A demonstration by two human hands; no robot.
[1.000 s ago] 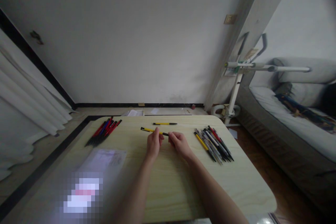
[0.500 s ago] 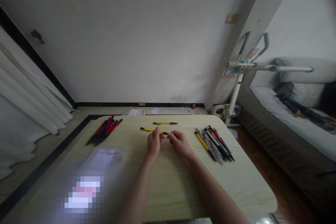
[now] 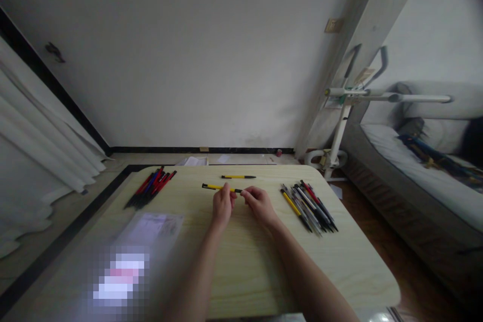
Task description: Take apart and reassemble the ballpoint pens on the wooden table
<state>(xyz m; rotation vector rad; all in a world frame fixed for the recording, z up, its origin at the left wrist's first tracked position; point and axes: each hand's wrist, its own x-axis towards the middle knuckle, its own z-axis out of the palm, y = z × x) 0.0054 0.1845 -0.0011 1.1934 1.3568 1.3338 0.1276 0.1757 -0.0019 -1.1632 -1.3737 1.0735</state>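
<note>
A yellow pen with black ends is held level above the middle of the table. My left hand is closed around its barrel, thumb on top. At the black tip end, my right hand pinches the pen between thumb and fingers. Just beyond my hands, a second yellow and black pen lies crosswise on the table. Right of my hands is a pile of mixed pens, among them yellow, grey, white, red and black ones. On the left lies another bunch of pens, mostly red with black, some blue.
The pale wooden table has rounded corners. A clear plastic sheet or bag lies at its left, with a blurred bright patch near it. Beyond stand a white wall, a white exercise machine and a grey sofa; a white curtain hangs left.
Both hands keep nearly the same hold on the yellow pen. The whole view has shifted very slightly; the piles on the table look unchanged.
</note>
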